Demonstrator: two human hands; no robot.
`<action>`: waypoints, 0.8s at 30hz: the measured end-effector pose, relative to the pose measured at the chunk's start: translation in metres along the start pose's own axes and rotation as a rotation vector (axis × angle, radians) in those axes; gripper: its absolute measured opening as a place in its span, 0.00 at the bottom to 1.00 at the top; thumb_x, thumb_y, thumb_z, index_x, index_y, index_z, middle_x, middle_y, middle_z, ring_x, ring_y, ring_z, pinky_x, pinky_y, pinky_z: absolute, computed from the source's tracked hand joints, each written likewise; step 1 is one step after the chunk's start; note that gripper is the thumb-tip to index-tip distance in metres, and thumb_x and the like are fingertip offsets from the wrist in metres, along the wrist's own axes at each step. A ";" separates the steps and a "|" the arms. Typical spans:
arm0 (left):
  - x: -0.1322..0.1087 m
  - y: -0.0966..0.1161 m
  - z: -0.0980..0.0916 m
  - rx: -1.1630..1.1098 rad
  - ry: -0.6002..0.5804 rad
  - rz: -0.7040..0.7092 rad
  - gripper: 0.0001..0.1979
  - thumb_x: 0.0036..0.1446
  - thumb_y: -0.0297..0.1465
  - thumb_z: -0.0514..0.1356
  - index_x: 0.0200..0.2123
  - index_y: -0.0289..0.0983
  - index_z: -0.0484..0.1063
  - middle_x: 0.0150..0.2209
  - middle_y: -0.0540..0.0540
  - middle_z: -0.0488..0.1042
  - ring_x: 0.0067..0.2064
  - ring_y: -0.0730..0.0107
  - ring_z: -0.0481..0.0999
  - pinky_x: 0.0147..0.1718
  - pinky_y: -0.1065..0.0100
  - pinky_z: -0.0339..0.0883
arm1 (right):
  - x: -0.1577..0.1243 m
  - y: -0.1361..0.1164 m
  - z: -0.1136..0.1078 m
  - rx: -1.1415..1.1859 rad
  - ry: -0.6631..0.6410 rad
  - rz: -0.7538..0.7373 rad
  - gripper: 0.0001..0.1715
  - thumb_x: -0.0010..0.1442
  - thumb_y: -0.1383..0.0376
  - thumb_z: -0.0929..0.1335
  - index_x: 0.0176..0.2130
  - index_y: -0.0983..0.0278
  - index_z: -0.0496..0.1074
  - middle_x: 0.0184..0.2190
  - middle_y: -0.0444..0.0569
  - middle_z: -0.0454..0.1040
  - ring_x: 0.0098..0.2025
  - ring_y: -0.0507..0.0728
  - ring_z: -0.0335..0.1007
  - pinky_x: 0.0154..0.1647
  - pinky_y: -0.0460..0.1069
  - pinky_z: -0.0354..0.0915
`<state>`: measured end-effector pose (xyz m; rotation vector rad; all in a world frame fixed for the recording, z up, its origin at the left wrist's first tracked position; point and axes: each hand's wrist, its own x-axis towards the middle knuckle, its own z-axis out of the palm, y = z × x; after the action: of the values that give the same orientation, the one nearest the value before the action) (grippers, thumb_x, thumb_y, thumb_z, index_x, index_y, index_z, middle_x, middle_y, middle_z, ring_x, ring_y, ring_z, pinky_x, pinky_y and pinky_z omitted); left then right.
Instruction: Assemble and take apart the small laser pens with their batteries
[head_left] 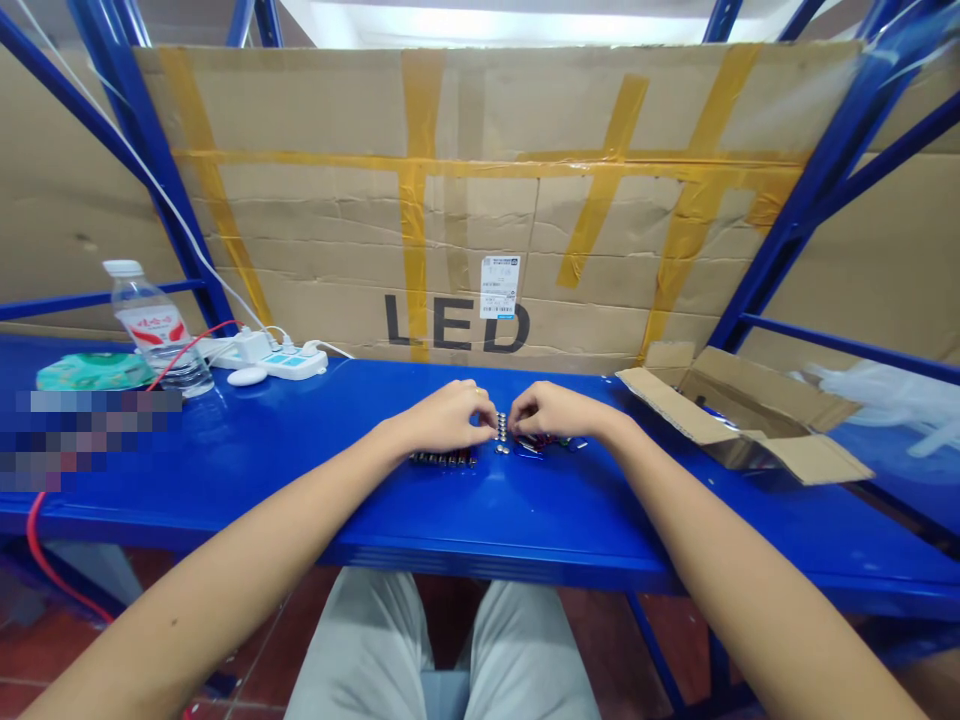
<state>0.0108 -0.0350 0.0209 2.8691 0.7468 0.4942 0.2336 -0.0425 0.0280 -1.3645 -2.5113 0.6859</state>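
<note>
A row of small dark cylindrical parts with silver ends [442,458] lies on the blue bench top [337,500], just below my left hand [442,418]. Between my hands stands a short column of small silver round parts [501,432]. Fingertips of both hands curl close around its upper end, and my right hand [555,410] is also just above a loose heap of small parts with dark, red and green bits [544,443]. I cannot tell whether either hand pinches anything.
An open cardboard box [739,420] sits at the bench's right. At the left are a plastic water bottle [159,330], a white power strip [289,362], a white mouse [247,376] and a green packet [94,372]. Taped cardboard and blue shelf posts stand behind.
</note>
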 end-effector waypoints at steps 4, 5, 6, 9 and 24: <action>0.003 0.009 0.011 0.115 -0.041 -0.004 0.09 0.57 0.35 0.61 0.38 0.40 0.79 0.37 0.46 0.77 0.44 0.61 0.68 0.46 0.61 0.58 | -0.001 -0.009 0.005 0.034 -0.040 0.015 0.14 0.47 0.66 0.67 0.32 0.66 0.80 0.21 0.43 0.73 0.23 0.49 0.60 0.25 0.45 0.56; 0.004 0.008 0.013 0.121 -0.051 -0.005 0.09 0.57 0.35 0.61 0.38 0.40 0.79 0.38 0.46 0.77 0.44 0.61 0.68 0.45 0.61 0.57 | -0.002 -0.010 0.004 0.035 -0.051 0.027 0.13 0.47 0.66 0.67 0.31 0.66 0.80 0.21 0.43 0.72 0.23 0.49 0.60 0.24 0.45 0.56; 0.004 0.007 0.013 0.123 -0.061 -0.004 0.09 0.57 0.36 0.61 0.38 0.41 0.80 0.37 0.47 0.77 0.44 0.61 0.68 0.45 0.62 0.57 | -0.003 -0.011 0.004 0.034 -0.062 0.036 0.13 0.47 0.66 0.67 0.31 0.66 0.80 0.20 0.43 0.73 0.23 0.49 0.60 0.24 0.45 0.56; 0.005 0.007 0.013 0.118 -0.078 -0.001 0.08 0.58 0.35 0.61 0.37 0.43 0.80 0.36 0.48 0.77 0.43 0.62 0.67 0.45 0.62 0.56 | -0.005 -0.012 0.002 0.019 -0.076 0.034 0.12 0.47 0.66 0.68 0.30 0.66 0.81 0.21 0.44 0.74 0.23 0.50 0.61 0.24 0.45 0.56; 0.006 0.008 0.010 0.081 -0.097 -0.054 0.07 0.55 0.29 0.60 0.31 0.41 0.80 0.34 0.49 0.78 0.42 0.63 0.69 0.44 0.64 0.57 | -0.002 -0.011 0.005 0.049 -0.134 -0.053 0.16 0.50 0.60 0.70 0.37 0.64 0.83 0.24 0.44 0.77 0.24 0.49 0.61 0.26 0.45 0.57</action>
<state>0.0228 -0.0395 0.0147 2.9127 0.8442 0.3227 0.2251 -0.0511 0.0295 -1.2706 -2.6037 0.8482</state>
